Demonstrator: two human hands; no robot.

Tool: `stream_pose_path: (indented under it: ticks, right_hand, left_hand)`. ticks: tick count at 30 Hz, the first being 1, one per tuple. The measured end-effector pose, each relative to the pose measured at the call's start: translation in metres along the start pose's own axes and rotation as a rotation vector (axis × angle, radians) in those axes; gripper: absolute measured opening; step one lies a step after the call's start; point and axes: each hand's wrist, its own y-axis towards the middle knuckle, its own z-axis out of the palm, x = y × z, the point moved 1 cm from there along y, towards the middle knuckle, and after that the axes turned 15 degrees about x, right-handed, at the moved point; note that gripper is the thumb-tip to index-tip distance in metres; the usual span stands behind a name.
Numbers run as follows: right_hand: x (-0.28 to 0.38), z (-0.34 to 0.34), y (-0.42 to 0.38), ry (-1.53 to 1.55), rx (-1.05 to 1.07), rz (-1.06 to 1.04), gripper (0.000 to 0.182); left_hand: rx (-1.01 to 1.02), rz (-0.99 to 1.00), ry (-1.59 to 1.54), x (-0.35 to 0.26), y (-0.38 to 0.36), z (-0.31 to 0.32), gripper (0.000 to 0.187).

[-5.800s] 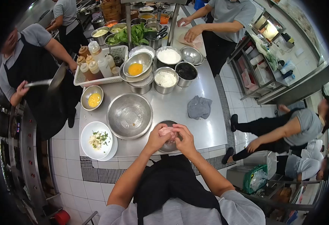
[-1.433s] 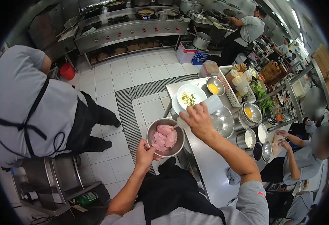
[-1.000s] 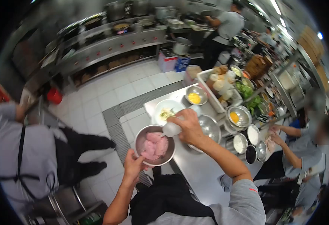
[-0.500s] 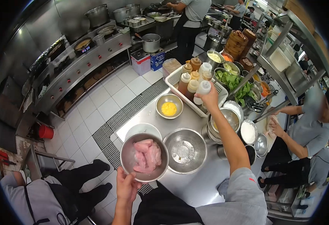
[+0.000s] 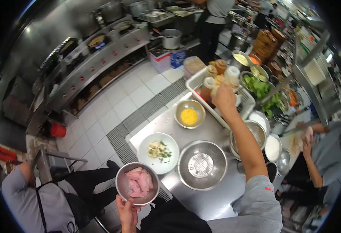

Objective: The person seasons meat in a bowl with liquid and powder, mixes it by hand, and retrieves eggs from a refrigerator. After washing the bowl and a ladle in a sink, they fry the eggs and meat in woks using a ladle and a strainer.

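Observation:
My left hand grips the rim of a small metal bowl, tilted towards me, with pink raw meat pieces in it. My right hand is closed around a cream-coloured squeeze bottle, mostly hidden by the fingers, among several bottles in a white plastic basket. Beyond the held bowl is a white bowl with chopped pale and green bits. Right of it sits a wide metal bowl with a dotted bottom. A smaller metal bowl contains yellow beaten egg.
Bowls of white powder and leafy greens line the right side. A co-worker handles something pale at far right; another person is at lower left. Stoves run along the left wall, past a floor grate.
My right hand has let go of the white-topped bottle and moved to another one beside it. My left hand has drawn the meat bowl closer, uncovering the white bowl. The camera view has shifted.

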Motion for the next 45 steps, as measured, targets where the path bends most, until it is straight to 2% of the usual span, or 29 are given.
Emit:
stream_pose_path:
  ticks: [1, 2, 3, 5, 6, 7, 9, 13, 14, 15, 16, 22, 24, 25, 27, 28, 30, 32, 34, 35, 37, 38, 40, 45]
  right_hand:
    - [0.010, -0.004, 0.002, 0.135, 0.098, 0.142, 0.041]
    - [-0.004, 0.020, 0.015, 0.068, 0.024, 0.029, 0.053]
    - [-0.003, 0.022, 0.017, 0.083, 0.012, 0.019, 0.059]
    - [0.000, 0.029, 0.023, 0.175, -0.023, 0.022, 0.071]
    - [-0.001, 0.033, 0.024, 0.249, -0.042, 0.046, 0.078]
    - [0.004, 0.032, 0.018, 0.257, -0.037, 0.025, 0.078]
    - [0.008, 0.026, 0.009, 0.471, -0.159, 0.093, 0.074]
    - [-0.003, 0.053, 0.013, 0.350, -0.166, 0.023, 0.071]
    - [-0.004, 0.055, 0.015, 0.399, -0.132, 0.107, 0.069]
    - [0.001, 0.051, 0.012, 0.448, -0.099, 0.192, 0.068]
    - [0.005, 0.045, 0.007, 0.447, -0.098, 0.187, 0.068]
    - [0.048, -0.038, -0.048, 0.390, -0.102, 0.002, 0.067]
    - [0.056, -0.065, -0.065, 0.208, -0.362, -0.371, 0.067]
    - [0.065, -0.076, -0.071, 0.209, -0.355, -0.384, 0.067]
    - [0.095, -0.095, -0.089, 0.892, -0.238, -0.793, 0.068]
    - [0.116, -0.100, -0.101, 1.086, -0.170, -0.848, 0.072]
    - [0.152, -0.103, -0.109, 1.017, 0.103, -1.134, 0.069]
    - [0.185, -0.085, -0.128, 0.811, 0.427, -1.131, 0.060]
    - [0.223, -0.060, -0.152, 0.498, 0.254, -1.369, 0.052]
    - [0.233, -0.042, -0.159, 0.497, 0.271, -1.378, 0.052]
    - [0.250, -0.011, -0.170, -0.002, 0.073, -1.571, 0.043]
    - [0.257, -0.004, -0.176, -0.004, 0.073, -1.580, 0.043]
    - [0.267, 0.006, -0.186, -0.113, -0.105, -1.654, 0.032]
    - [0.285, 0.015, -0.197, -0.140, -0.150, -1.633, 0.024]
  left_hand:
    - [-0.003, 0.007, 0.001, -0.003, 0.000, 0.001, 0.024]
    - [-0.002, 0.012, -0.004, 0.007, 0.002, -0.014, 0.026]
    - [-0.041, 0.060, -0.003, 0.004, 0.002, -0.016, 0.026]
    - [0.001, -0.025, -0.029, 0.002, 0.003, -0.007, 0.027]
    - [-0.024, -0.002, -0.030, 0.000, 0.003, -0.005, 0.027]
    - [-0.013, -0.026, -0.020, -0.001, 0.002, -0.002, 0.025]
    - [-0.006, -0.042, -0.018, -0.002, 0.004, -0.001, 0.023]
    - [0.013, -0.032, -0.110, 0.003, 0.007, -0.006, 0.024]
    - [0.025, -0.032, -0.125, 0.006, 0.010, -0.010, 0.024]
    - [0.040, -0.032, -0.140, 0.008, 0.012, -0.014, 0.024]
    - [0.041, -0.019, -0.152, 0.008, 0.014, -0.017, 0.026]
    - [-0.012, 0.035, -0.123, -0.006, 0.011, -0.028, 0.027]
    - [-0.042, 0.046, -0.118, -0.014, 0.012, -0.030, 0.027]
    - [-0.062, 0.053, -0.104, -0.016, 0.010, -0.031, 0.027]
    - [-0.076, 0.080, -0.122, -0.014, 0.009, -0.037, 0.026]
    - [-0.087, 0.078, -0.094, -0.020, 0.009, -0.033, 0.023]
    - [-0.108, 0.088, -0.068, -0.018, 0.012, -0.036, 0.020]
    - [-0.120, 0.082, -0.054, -0.027, 0.011, -0.033, 0.020]
    - [-0.137, 0.080, -0.059, -0.027, 0.008, -0.039, 0.021]
    - [-0.127, 0.085, -0.045, -0.026, 0.010, -0.042, 0.021]
    - [-0.118, 0.095, -0.036, -0.024, 0.007, -0.047, 0.023]
    - [-0.131, 0.091, -0.032, -0.024, 0.006, -0.049, 0.022]
    - [-0.147, 0.090, -0.031, -0.025, 0.003, -0.054, 0.022]
    - [-0.130, 0.100, -0.099, -0.019, -0.007, -0.059, 0.020]
